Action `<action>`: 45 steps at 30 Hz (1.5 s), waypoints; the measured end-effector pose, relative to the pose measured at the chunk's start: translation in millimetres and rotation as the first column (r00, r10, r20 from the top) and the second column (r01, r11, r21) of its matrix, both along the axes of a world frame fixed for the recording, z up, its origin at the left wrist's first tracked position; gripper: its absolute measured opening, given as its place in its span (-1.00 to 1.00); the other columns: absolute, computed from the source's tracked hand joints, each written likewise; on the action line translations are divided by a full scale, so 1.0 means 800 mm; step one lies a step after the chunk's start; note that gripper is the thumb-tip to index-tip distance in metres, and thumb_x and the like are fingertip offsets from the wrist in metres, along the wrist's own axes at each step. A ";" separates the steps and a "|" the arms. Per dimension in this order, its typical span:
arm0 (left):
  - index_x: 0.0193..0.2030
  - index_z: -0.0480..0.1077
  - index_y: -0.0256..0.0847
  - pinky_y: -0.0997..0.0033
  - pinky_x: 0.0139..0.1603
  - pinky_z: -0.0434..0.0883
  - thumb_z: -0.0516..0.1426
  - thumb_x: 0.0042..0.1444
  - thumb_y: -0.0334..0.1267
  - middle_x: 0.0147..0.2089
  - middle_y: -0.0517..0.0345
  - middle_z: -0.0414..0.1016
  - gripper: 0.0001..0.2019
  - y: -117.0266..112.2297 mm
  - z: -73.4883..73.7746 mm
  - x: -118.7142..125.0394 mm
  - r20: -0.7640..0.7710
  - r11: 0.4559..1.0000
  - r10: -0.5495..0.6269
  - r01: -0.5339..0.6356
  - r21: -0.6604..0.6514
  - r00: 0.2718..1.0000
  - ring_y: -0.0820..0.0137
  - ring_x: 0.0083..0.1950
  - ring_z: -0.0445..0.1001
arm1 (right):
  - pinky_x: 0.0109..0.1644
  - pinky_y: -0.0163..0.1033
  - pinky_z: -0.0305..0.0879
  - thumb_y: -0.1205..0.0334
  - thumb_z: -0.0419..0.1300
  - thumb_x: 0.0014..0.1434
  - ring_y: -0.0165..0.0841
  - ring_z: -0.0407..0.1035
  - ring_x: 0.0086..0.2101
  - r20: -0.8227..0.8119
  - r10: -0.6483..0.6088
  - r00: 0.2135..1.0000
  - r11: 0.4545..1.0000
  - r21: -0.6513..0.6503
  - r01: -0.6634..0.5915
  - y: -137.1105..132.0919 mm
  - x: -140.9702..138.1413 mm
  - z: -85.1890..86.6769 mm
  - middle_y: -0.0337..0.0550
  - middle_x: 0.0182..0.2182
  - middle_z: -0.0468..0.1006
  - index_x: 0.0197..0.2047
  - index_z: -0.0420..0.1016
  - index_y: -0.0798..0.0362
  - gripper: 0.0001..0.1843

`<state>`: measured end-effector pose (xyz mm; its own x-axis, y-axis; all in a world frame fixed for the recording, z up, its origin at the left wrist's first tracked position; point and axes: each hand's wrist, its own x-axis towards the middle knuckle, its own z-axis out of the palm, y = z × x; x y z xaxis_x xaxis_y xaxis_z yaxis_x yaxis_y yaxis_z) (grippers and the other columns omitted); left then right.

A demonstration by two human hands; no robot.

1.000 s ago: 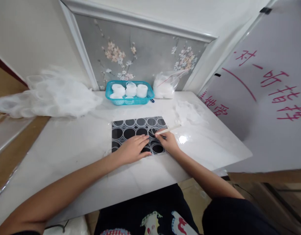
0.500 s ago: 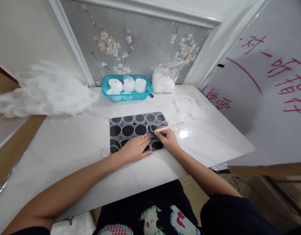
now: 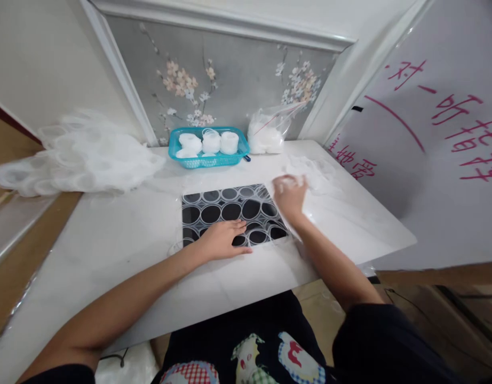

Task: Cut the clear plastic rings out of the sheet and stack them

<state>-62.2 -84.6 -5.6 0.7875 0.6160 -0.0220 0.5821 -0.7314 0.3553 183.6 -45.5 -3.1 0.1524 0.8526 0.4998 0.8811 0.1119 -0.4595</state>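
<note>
A black mat (image 3: 214,213) lies mid-table under a clear plastic sheet of round rings (image 3: 250,208). My left hand (image 3: 222,241) lies flat on the sheet's near edge, fingers spread. My right hand (image 3: 290,193) is raised just past the mat's right edge, blurred. Its fingers are curled on a small whitish plastic piece (image 3: 285,182), over a pile of clear plastic scraps (image 3: 314,173). The thin stick it held earlier does not show.
At the back of the white table (image 3: 121,240) stands a teal basket (image 3: 208,156) of white rolls, beside a clear bag of white pieces (image 3: 266,136). A heap of clear ringed sheets (image 3: 78,160) lies at the left. A whiteboard with red writing (image 3: 430,138) leans at the right.
My right hand has left the ring sheet and swung up and right to the scrap pile. My left hand has stayed pressed on the sheet. The view shifted slightly.
</note>
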 end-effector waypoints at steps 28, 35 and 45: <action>0.33 0.28 -0.28 0.10 0.40 0.21 -0.10 0.40 0.13 0.37 -0.13 0.27 -0.40 0.013 -0.036 0.044 0.062 0.967 -0.182 0.167 0.194 0.981 0.14 0.41 0.24 | 0.07 0.00 0.35 0.12 0.17 0.25 -0.13 0.52 -0.14 -0.299 0.184 0.936 0.978 -0.036 -0.204 -0.075 0.009 -0.033 -0.10 -0.31 0.68 -0.37 0.63 -0.02 -0.75; 0.31 0.30 -0.31 0.13 0.41 0.21 -0.07 0.40 0.09 0.37 -0.14 0.27 -0.43 0.011 -0.032 0.044 0.042 0.971 -0.173 0.163 0.175 0.984 0.16 0.41 0.23 | 0.02 -0.04 0.40 0.12 0.18 0.24 -0.17 0.54 -0.16 -0.358 0.220 0.907 0.956 -0.107 -0.274 -0.068 0.013 -0.041 -0.10 -0.29 0.68 -0.35 0.63 -0.02 -0.77; 0.26 0.35 -0.33 0.06 0.40 0.22 0.13 0.30 0.00 0.34 -0.20 0.31 -0.47 0.012 -0.018 0.050 0.062 0.987 -0.149 0.146 0.061 0.987 0.07 0.39 0.26 | 0.42 0.31 -0.34 0.44 0.14 0.14 -0.07 0.30 0.20 0.131 0.300 0.945 0.950 -0.127 -0.284 -0.083 -0.003 -0.041 -0.18 -0.26 0.70 -0.24 0.58 -0.08 -0.74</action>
<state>-22.3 -75.0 -19.9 0.8683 0.4918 0.0645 0.4430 -0.8274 0.3453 181.4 -111.8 -36.0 -0.1796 0.8972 0.4035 0.8756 0.3327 -0.3501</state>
